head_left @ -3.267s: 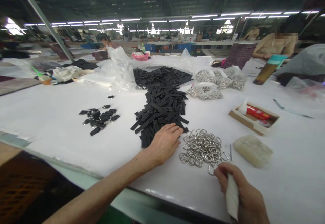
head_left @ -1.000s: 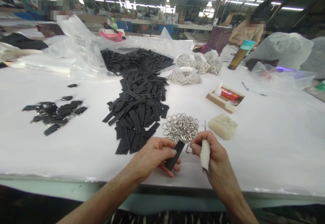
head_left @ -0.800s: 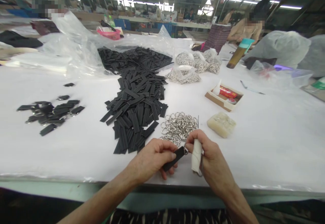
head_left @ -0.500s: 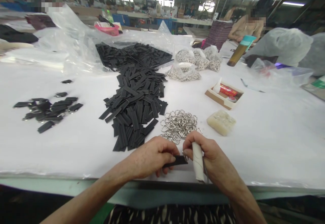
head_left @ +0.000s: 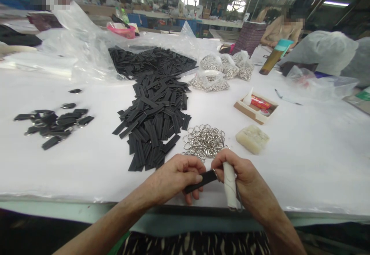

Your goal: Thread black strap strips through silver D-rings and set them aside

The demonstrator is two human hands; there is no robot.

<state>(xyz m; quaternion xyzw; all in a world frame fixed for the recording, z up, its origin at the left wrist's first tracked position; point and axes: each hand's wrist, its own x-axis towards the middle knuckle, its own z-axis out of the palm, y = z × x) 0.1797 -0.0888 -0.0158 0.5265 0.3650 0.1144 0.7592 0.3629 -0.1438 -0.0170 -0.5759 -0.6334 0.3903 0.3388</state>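
Observation:
Near the table's front edge, my left hand (head_left: 182, 176) pinches a black fabric strip (head_left: 204, 181) between thumb and fingers. At the strip's right end is a small metal ring (head_left: 214, 173), which the fingertips of my right hand (head_left: 238, 170) hold. That hand also keeps a white cloth-wrapped tool handle (head_left: 230, 185) in its grasp, pointing down; the tool's working part is mostly hidden. Just beyond my hands lies a heap of metal rings (head_left: 204, 139). To its left spreads a long pile of black strips (head_left: 153, 122).
Strips fitted with rings (head_left: 54, 124) lie at the left. At right are a yellowish block (head_left: 253, 139), a small carton with a red tube (head_left: 257, 106) and a bottle (head_left: 274, 58). Bags of rings (head_left: 209, 80) stand behind. A person (head_left: 283, 31) sits at the far right.
The black strip has tilted up at its right end and shows more of its length. My right hand has shifted slightly right with the ring and the wrapped handle.

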